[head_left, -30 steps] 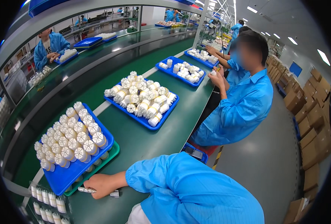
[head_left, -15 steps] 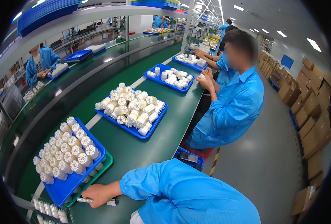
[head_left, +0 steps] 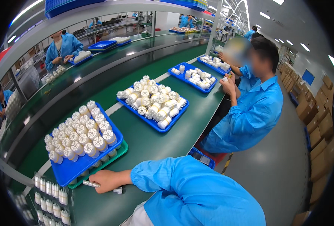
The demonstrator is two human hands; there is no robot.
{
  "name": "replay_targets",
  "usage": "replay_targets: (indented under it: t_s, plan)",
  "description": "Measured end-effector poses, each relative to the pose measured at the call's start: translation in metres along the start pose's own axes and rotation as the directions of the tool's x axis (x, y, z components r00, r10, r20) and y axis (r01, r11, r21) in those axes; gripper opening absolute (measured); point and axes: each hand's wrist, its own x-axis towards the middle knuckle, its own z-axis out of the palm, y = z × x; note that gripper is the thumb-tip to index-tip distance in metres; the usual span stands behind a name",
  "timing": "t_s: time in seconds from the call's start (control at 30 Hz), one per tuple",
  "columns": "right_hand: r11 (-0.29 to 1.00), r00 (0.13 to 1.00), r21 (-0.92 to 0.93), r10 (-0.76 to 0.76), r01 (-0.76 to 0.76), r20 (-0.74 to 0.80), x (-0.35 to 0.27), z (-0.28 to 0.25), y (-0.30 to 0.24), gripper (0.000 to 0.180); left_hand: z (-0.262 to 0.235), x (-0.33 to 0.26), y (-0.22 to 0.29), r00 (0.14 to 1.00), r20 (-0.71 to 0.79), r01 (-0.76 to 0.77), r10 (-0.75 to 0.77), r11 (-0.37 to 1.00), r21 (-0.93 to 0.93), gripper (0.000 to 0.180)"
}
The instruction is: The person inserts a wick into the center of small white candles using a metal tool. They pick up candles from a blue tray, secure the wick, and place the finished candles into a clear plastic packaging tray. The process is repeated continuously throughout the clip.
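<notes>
My right hand [head_left: 106, 181] is closed at the near corner of the stacked trays, its arm in a blue sleeve. A small silvery-white ribbed piece [head_left: 91, 184] sticks out from its fingers; its other end is hidden. Beside the wrist lies a small clear, shiny piece [head_left: 118, 190]. The upper blue tray [head_left: 67, 174] carries rows of upright white cylinders [head_left: 76, 137] with ribbed tops and yellow bands. It rests tilted on a green tray [head_left: 118, 150] that also holds cylinders. My left hand is out of view.
A clear blister tray [head_left: 53, 196] of white cylinders lies lower left. Farther along the green bench, a blue tray [head_left: 163, 129] holds heaped cylinders, with more trays [head_left: 191, 84] beyond. A co-worker [head_left: 246, 113] sits at right, handling a white piece. Cardboard boxes [head_left: 321, 116] line the right wall.
My view has turned, so the scene sits farther right and higher, and more of the clear blister tray shows. My right hand stays by the tray corner with the ribbed piece.
</notes>
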Motion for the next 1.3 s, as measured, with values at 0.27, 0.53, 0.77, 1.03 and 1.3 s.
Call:
replay_targets:
  t_s: [0.27, 0.53, 0.77, 1.03, 1.3]
  plan:
    - [0.972, 0.976, -0.096, 0.217, -0.215, 0.008, -0.008, -0.007, 0.004, 0.042, -0.121, -0.144, -0.240, 0.943, -0.007, 0.310, -0.332, 0.874, 0.374, 0.027]
    - [0.933, 0.979, 0.299, 0.199, -0.202, 0.040, -0.009, -0.006, 0.015, 0.018, -0.191, -0.183, -0.092, 0.833, -0.418, 0.439, -0.364, 0.893, 0.096, 0.041]
    - [0.961, 0.981, 0.217, 0.144, -0.170, 0.133, 0.006, -0.006, 0.005, 0.016, -0.261, -0.243, -0.052, 0.659, -0.585, 0.601, -0.472, 0.799, 0.032, 0.036]
    - [0.936, 0.978, 0.300, 0.145, -0.184, 0.148, 0.001, -0.008, 0.006, 0.019, -0.356, -0.230, 0.068, 0.468, -0.801, 0.504, -0.372, 0.858, -0.104, 0.034]
    - [0.947, 0.984, 0.292, 0.092, -0.134, 0.152, 0.000, -0.011, 0.019, 0.018, -0.300, -0.093, 0.251, 0.894, -0.417, 0.067, -0.163, 0.970, -0.234, 0.056]
